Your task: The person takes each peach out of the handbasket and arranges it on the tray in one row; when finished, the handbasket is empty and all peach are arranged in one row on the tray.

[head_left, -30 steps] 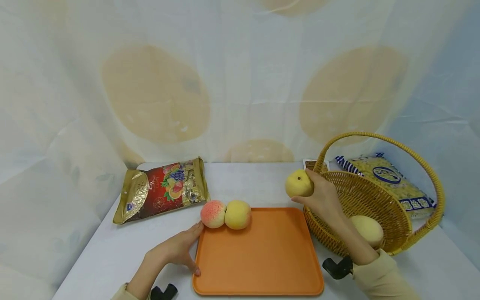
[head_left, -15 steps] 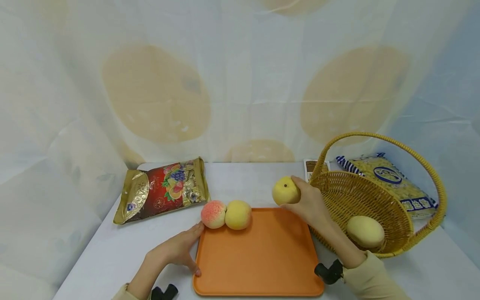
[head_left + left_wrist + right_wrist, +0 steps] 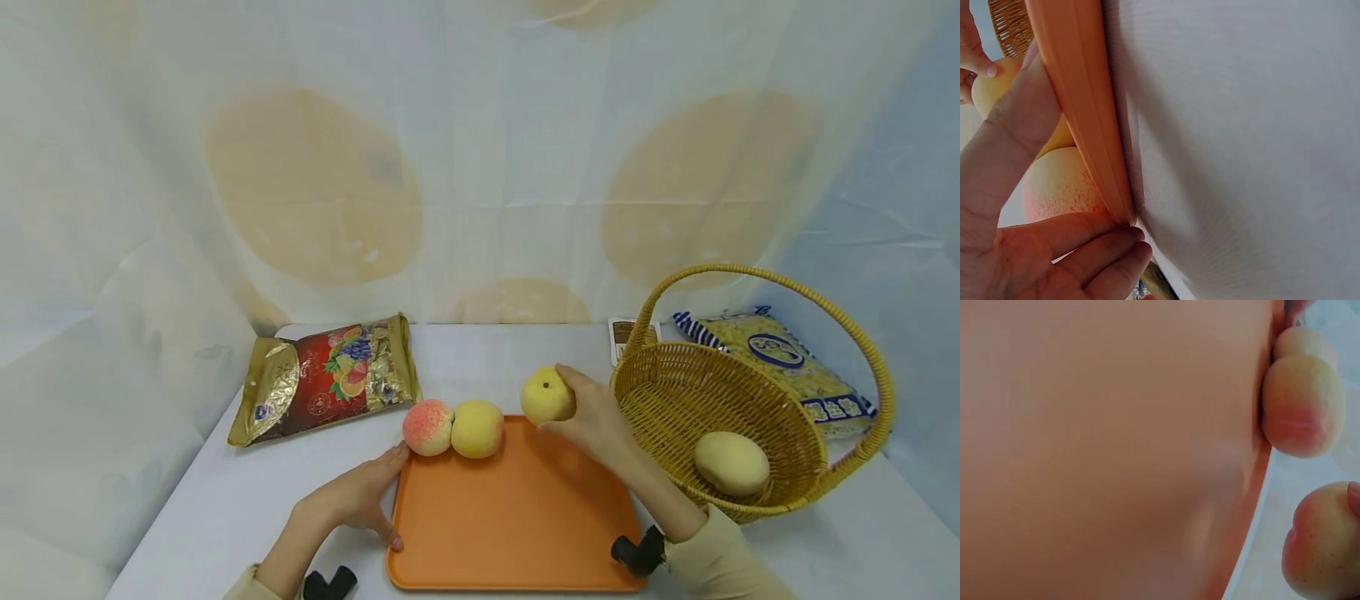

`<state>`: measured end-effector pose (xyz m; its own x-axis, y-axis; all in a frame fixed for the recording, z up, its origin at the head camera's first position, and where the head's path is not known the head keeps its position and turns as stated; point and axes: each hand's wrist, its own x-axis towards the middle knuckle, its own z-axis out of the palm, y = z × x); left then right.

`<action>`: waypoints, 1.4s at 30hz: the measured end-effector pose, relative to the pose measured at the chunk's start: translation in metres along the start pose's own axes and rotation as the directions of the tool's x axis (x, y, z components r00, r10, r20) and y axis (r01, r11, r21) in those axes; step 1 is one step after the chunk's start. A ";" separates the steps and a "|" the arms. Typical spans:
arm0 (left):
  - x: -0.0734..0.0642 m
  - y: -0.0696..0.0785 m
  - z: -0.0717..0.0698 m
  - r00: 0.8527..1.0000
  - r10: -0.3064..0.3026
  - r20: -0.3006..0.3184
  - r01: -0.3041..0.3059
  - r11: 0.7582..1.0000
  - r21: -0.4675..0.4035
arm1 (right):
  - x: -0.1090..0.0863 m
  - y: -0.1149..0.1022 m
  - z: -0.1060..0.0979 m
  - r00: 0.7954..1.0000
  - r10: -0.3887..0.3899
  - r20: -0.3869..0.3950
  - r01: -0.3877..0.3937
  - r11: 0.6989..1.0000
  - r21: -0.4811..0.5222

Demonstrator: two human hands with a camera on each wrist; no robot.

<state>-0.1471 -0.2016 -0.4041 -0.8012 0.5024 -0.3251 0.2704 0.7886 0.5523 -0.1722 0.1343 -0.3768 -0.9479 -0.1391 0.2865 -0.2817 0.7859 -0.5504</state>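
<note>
My right hand (image 3: 596,421) grips a yellow peach (image 3: 545,397) between thumb and fingers, above the far right part of an orange tray (image 3: 517,517). The right wrist view shows a red blush on this held peach (image 3: 1322,544). Two more peaches sit side by side at the tray's far left corner: a pinkish-red one (image 3: 427,427) and a yellow one (image 3: 477,429). My left hand (image 3: 356,500) rests against the tray's left side, thumb near the front, fingertips at the far corner. Its fingers (image 3: 1110,256) look fairly straight in the left wrist view.
On the right stands a wicker basket (image 3: 675,392) with a tall handle, holding a pale oval fruit (image 3: 731,463). Behind it lie a yellow bag (image 3: 780,358) and a small card-like item (image 3: 621,333). A red and gold packet (image 3: 326,379) lies at the back left.
My right hand has carried the peach leftward and slightly nearer, from beside the basket to above the tray's far edge. The left hand, tray and other two peaches look unmoved.
</note>
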 end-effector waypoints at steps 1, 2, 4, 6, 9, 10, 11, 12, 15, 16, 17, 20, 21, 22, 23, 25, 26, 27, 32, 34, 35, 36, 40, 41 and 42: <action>0.000 0.000 0.000 1.000 0.000 0.000 0.000 1.000 0.001 | -0.001 0.000 0.002 1.000 -0.001 0.003 0.001 1.000 -0.002; 0.000 -0.001 0.000 1.000 0.000 0.000 0.000 1.000 -0.001 | -0.001 0.000 0.004 1.000 -0.005 0.003 0.005 1.000 -0.001; 0.000 -0.001 0.001 1.000 0.001 0.001 -0.001 1.000 0.000 | -0.003 -0.001 0.007 1.000 -0.013 0.002 0.013 1.000 0.005; 0.001 -0.001 0.001 1.000 0.004 0.002 -0.004 1.000 -0.002 | -0.004 -0.002 0.010 1.000 -0.016 0.002 0.016 1.000 0.004; 0.001 -0.001 0.001 1.000 0.006 0.004 -0.006 1.000 -0.004 | -0.005 -0.002 0.014 1.000 -0.019 0.010 0.019 1.000 0.011; 0.001 -0.001 0.001 1.000 0.006 0.006 -0.006 1.000 -0.005 | -0.006 -0.002 0.015 1.000 -0.018 0.015 0.018 1.000 0.013; 0.001 -0.001 0.001 1.000 0.007 0.006 -0.007 1.000 -0.004 | -0.006 -0.002 0.016 1.000 -0.020 0.019 0.020 1.000 0.014; 0.001 -0.001 0.001 1.000 0.009 0.006 -0.009 1.000 -0.002 | -0.006 -0.002 0.017 1.000 -0.021 0.023 0.020 1.000 0.016; 0.001 -0.001 0.001 1.000 0.016 0.005 -0.016 1.000 0.005 | -0.007 -0.003 0.020 0.999 -0.017 0.040 0.016 1.000 0.019; 0.001 -0.001 0.001 1.000 0.018 0.005 -0.018 1.000 0.007 | -0.008 -0.003 0.021 0.999 -0.012 0.045 0.011 1.000 0.021; 0.001 -0.001 0.001 1.000 0.020 0.004 -0.020 1.000 0.008 | -0.008 -0.004 0.022 0.999 -0.009 0.052 0.008 1.000 0.020; 0.001 -0.001 0.000 1.000 0.026 0.002 -0.026 1.000 0.015 | -0.009 -0.004 0.023 0.998 0.001 0.066 -0.002 1.000 0.014; 0.001 -0.001 0.000 1.000 0.028 0.002 -0.028 0.999 0.018 | -0.009 -0.004 0.024 0.998 0.003 0.070 -0.004 1.000 0.012; 0.001 -0.001 0.000 1.000 0.030 0.001 -0.030 0.999 0.019 | -0.009 -0.004 0.024 0.997 0.005 0.073 -0.006 1.000 0.010; 0.001 -0.001 0.000 0.999 0.032 0.000 -0.032 0.999 0.021 | -0.010 -0.004 0.024 0.997 0.006 0.075 -0.006 1.000 0.008; 0.000 -0.001 0.000 0.999 0.033 -0.001 -0.033 0.999 0.022 | -0.010 -0.004 0.025 0.997 0.007 0.077 -0.008 1.000 0.007; 0.000 0.000 0.000 0.999 0.033 -0.001 -0.033 0.999 0.022 | -0.010 -0.004 0.025 0.997 0.007 0.077 -0.007 1.000 0.007; -0.001 0.000 -0.001 0.999 0.032 -0.001 -0.032 0.999 0.021 | -0.010 -0.004 0.025 0.997 0.006 0.078 -0.006 1.000 0.006; -0.002 0.000 -0.001 1.000 0.022 0.002 -0.022 1.000 0.019 | -0.010 -0.005 0.026 0.997 0.001 0.082 -0.002 1.000 0.003; -0.001 0.000 -0.001 1.000 0.018 0.003 -0.018 1.000 0.018 | -0.010 -0.005 0.026 0.997 0.001 0.083 -0.001 1.000 0.003; -0.001 0.000 0.000 1.000 0.016 0.003 -0.016 1.000 0.017 | -0.010 -0.005 0.026 0.996 0.001 0.084 -0.001 1.000 0.002; -0.001 -0.001 0.000 1.000 0.016 0.003 -0.016 1.000 0.017 | -0.010 -0.005 0.027 0.996 0.002 0.085 -0.002 1.000 0.003; 0.001 -0.001 0.000 1.000 0.023 0.003 -0.023 1.000 0.020 | -0.011 -0.004 0.027 0.995 0.004 0.096 -0.005 1.000 0.006; 0.001 -0.001 0.000 1.000 0.024 0.003 -0.024 0.999 0.021 | -0.011 -0.004 0.028 0.995 0.004 0.100 -0.005 1.000 0.008; 0.001 -0.001 -0.001 1.000 0.023 0.003 -0.023 1.000 0.021 | -0.011 -0.003 0.028 0.995 0.002 0.103 -0.003 1.000 0.007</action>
<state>-0.1484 -0.2023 -0.4045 -0.7933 0.5212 -0.3148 0.2997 0.7843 0.5433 -0.1654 0.1165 -0.3999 -0.9587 -0.1989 0.2033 -0.2803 0.7821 -0.5565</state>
